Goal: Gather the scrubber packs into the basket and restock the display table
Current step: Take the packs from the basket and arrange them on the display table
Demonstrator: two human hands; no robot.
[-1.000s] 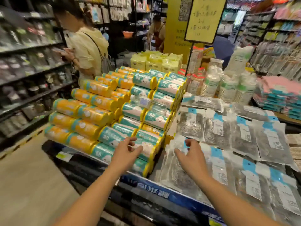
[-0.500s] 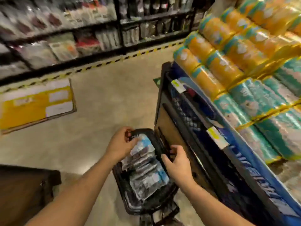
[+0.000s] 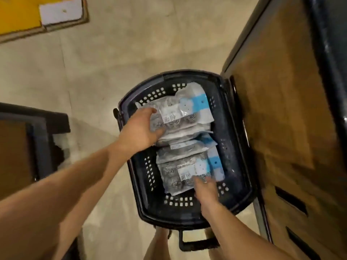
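A black perforated plastic basket (image 3: 234, 147) stands on the floor below me. Inside lie several clear scrubber packs with blue-and-white header cards, in a far pile (image 3: 184, 113) and a near pile (image 3: 180, 171). My left hand (image 3: 139, 130) grips the left end of the far pile, thumb on top of the upper pack. My right hand (image 3: 204, 190) rests with fingers spread on the near pile's top pack; a firm hold on it does not show.
The brown side panel of the display table (image 3: 281, 109) rises right beside the basket's right rim. A dark low stand (image 3: 33, 139) sits at the left. A flat yellow cardboard sheet (image 3: 37, 15) lies on the beige floor at the top left. The basket's handle (image 3: 197, 243) hangs at its near end.
My view swung from the display table top down to the basket on the floor. Both hands left the basket rim and went inside onto the scrubber packs.
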